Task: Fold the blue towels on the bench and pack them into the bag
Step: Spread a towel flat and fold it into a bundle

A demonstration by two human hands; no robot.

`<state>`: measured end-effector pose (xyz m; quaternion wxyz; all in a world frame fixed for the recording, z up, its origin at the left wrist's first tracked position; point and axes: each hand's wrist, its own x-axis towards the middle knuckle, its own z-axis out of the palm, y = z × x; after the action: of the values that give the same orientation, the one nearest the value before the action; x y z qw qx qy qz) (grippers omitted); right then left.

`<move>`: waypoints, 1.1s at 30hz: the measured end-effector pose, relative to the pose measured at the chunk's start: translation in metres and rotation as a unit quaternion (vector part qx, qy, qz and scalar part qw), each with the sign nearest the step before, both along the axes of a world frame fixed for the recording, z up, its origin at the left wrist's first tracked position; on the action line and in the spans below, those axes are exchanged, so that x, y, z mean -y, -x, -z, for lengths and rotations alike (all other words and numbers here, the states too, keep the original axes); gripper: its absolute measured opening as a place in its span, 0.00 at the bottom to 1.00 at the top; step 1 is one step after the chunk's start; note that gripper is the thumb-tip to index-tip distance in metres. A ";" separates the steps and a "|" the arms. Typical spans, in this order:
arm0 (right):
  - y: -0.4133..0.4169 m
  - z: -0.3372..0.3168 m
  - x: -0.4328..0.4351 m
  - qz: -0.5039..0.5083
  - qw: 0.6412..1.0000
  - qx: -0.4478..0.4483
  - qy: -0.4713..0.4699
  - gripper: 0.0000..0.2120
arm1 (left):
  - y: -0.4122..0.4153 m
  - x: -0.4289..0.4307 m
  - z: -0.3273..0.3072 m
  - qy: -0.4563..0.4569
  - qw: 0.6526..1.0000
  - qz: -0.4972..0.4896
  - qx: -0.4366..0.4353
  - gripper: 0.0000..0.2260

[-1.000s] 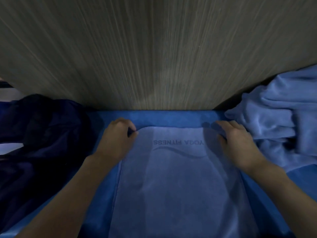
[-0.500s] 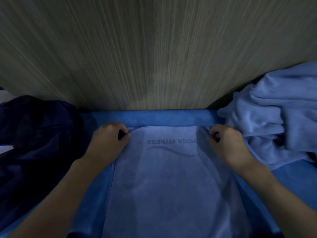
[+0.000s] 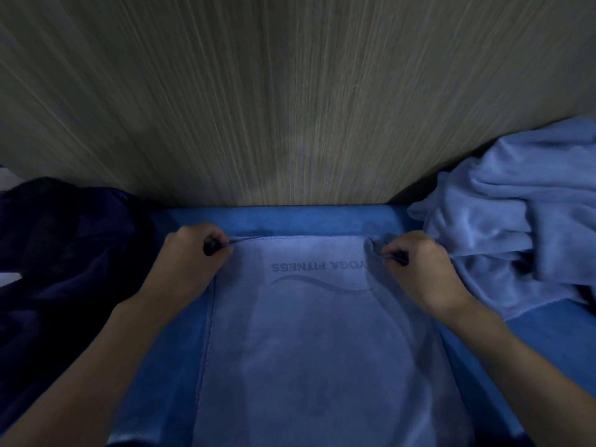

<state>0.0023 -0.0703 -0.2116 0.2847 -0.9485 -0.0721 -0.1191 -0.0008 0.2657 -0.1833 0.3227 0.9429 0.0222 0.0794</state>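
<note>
A light blue towel (image 3: 319,343) printed "YOGA FITNESS" lies flat on the blue bench (image 3: 290,219), running from its far edge toward me. My left hand (image 3: 190,256) pinches the towel's far left corner. My right hand (image 3: 422,266) pinches its far right corner, where the cloth puckers. A heap of crumpled light blue towels (image 3: 509,233) sits at the right, close to my right hand. A dark navy bag (image 3: 64,253) of soft fabric slumps at the left beside my left forearm.
A wood-grain wall panel (image 3: 290,98) rises straight behind the bench. Bare blue bench surface shows on both sides of the flat towel and at the front right (image 3: 548,343).
My right hand went from lying flat on the far right corner to pinching it. Both hands now lift the far edge slightly; the view has shifted a little.
</note>
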 end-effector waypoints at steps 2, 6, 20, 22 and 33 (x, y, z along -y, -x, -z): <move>0.003 -0.007 -0.005 -0.007 1.000 -0.019 -0.010 0.06 | 0.002 -0.004 -0.001 0.018 1.000 0.001 -0.002 0.07; 0.007 -0.016 -0.011 -0.005 1.000 -0.025 -0.015 0.05 | 0.004 -0.010 -0.002 0.048 0.999 0.006 0.005 0.11; 0.044 -0.060 -0.001 0.052 0.954 -0.090 -0.281 0.14 | 0.050 -0.014 -0.043 0.153 0.987 0.010 0.035 0.05; 0.054 -0.077 0.003 0.043 0.949 -0.093 -0.297 0.10 | 0.059 -0.013 -0.056 0.181 0.983 0.009 0.031 0.06; 0.138 -0.198 0.018 0.021 0.945 0.002 -0.326 0.10 | 0.120 -0.024 -0.160 0.246 0.967 0.057 0.022 0.04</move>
<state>-0.1357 -0.0882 -0.0136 0.5758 -0.8049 -0.0103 -0.1436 -0.1213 0.2895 -0.0238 0.5491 0.8323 -0.0197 0.0738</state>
